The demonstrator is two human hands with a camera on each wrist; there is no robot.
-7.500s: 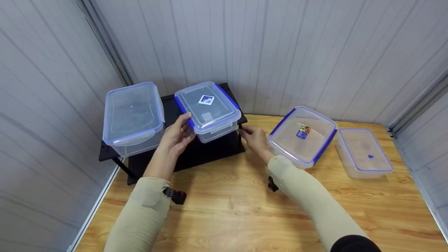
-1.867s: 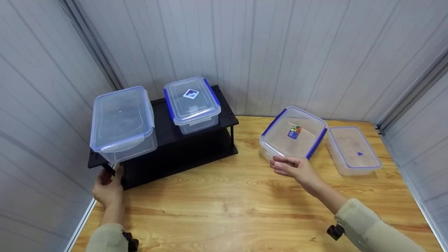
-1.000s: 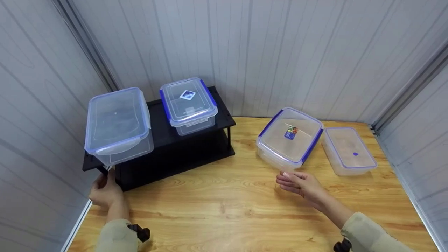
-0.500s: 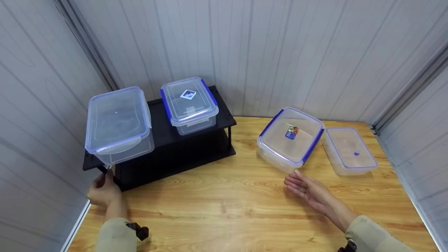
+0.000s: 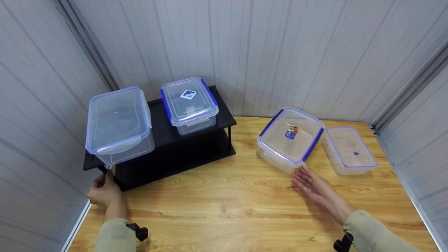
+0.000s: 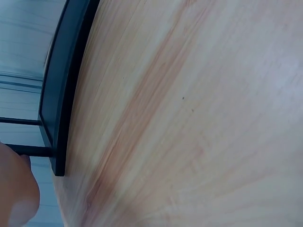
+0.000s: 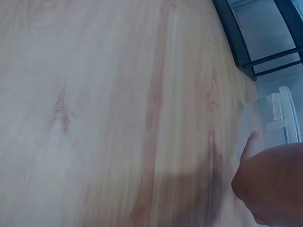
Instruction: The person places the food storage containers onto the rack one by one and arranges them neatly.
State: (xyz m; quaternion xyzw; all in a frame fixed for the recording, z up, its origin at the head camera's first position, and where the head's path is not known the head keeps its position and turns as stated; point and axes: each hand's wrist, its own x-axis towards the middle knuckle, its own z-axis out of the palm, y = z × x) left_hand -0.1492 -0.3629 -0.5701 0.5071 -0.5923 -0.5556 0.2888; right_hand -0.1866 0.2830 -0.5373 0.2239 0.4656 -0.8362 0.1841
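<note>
A black two-level rack (image 5: pixel 161 136) stands at the left. My left hand (image 5: pixel 106 192) grips its front left leg, low down; the left wrist view shows that leg (image 6: pixel 33 151) running into the hand (image 6: pixel 16 189), the fingertips mostly hidden. My right hand (image 5: pixel 320 192) is open at the near corner of a clear box with blue side clips (image 5: pixel 280 143), thumb at the corner and fingers below it. In the right wrist view a finger of the hand (image 7: pixel 270 182) lies against the box wall (image 7: pixel 262 120).
On the rack's top stand a large clear box (image 5: pixel 119 122) at the left and a smaller blue-clipped box (image 5: pixel 189 105) at the right. Another clear box (image 5: pixel 353 150) is on the wood-grain surface (image 5: pixel 224 210) at the far right. Ribbed walls (image 5: pixel 280 52) enclose the back and sides.
The left hand has gone from the smaller box to the rack's left leg. The right hand has left the rack's right post and recently moved up to the blue-clipped box's corner.
</note>
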